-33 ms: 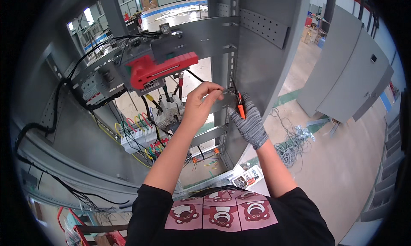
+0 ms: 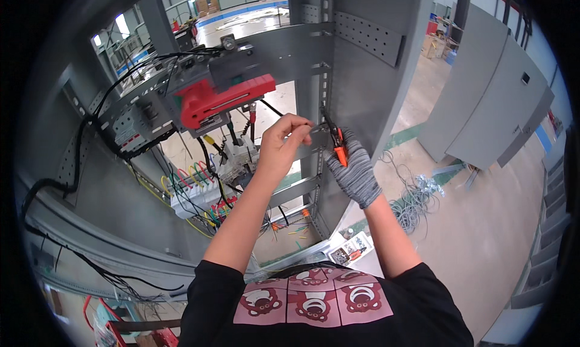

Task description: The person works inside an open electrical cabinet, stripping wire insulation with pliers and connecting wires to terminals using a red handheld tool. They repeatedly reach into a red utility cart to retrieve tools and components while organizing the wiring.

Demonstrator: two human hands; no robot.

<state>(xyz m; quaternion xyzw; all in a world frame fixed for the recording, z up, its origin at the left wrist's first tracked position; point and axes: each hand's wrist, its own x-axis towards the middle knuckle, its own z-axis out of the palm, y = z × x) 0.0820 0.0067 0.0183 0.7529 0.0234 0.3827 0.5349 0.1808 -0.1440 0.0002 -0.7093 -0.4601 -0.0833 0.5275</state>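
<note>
My bare left hand is raised inside the grey metal cabinet, thumb and forefinger pinched together. Just beyond its fingertips shows a small piece, too blurred to name. In my right hand, which wears a grey knitted glove, is a pair of pliers with orange and black handles. The dark jaws point up and to the left, close to that piece; whether they grip it I cannot tell. Behind both hands runs a perforated upright rail of the cabinet frame.
To the left sits a switch unit with a red handle. Below it, coloured wires run to a white terminal row. A white tray of small parts lies near the cabinet's front edge. Coiled grey cable and a grey cabinet are at right.
The whole view has shifted slightly. The pliers' jaws lean a little more to the left; both hands stay close together in about the same place.
</note>
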